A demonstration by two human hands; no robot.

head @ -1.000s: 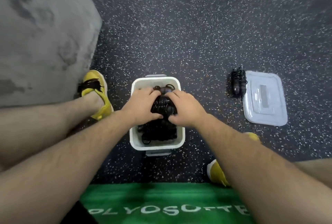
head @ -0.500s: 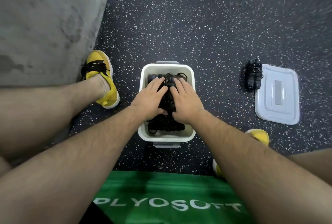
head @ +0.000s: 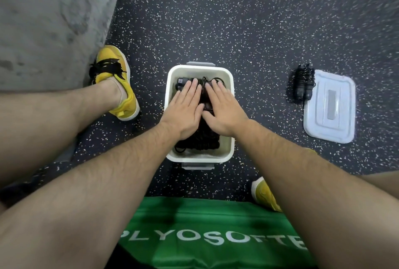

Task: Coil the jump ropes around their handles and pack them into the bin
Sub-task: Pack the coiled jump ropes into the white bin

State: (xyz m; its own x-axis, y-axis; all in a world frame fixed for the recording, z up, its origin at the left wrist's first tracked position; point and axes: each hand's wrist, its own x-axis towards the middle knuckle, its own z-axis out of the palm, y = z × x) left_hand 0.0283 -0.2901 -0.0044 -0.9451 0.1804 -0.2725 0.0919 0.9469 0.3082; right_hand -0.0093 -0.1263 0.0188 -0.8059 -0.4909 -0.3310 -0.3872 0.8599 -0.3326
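Observation:
A white bin (head: 229,78) stands on the speckled floor between my feet. Inside it lie several coiled black jump ropes (head: 197,144). My left hand (head: 185,110) and my right hand (head: 223,110) lie flat side by side on top of the ropes, fingers straight, pressing down. The hands hide most of the ropes; a black handle end shows at the far left corner of the bin. One more coiled black jump rope (head: 304,84) lies on the floor to the right, against the bin's lid.
The white lid (head: 330,107) lies flat on the floor at the right. A grey block (head: 49,20) fills the upper left. My yellow shoes (head: 117,80) flank the bin. A green padded box (head: 211,234) with white lettering is under me.
Both hands have gone from curled around a rope bundle to flat with straight fingers pressing on the ropes in the bin. The view has shifted slightly.

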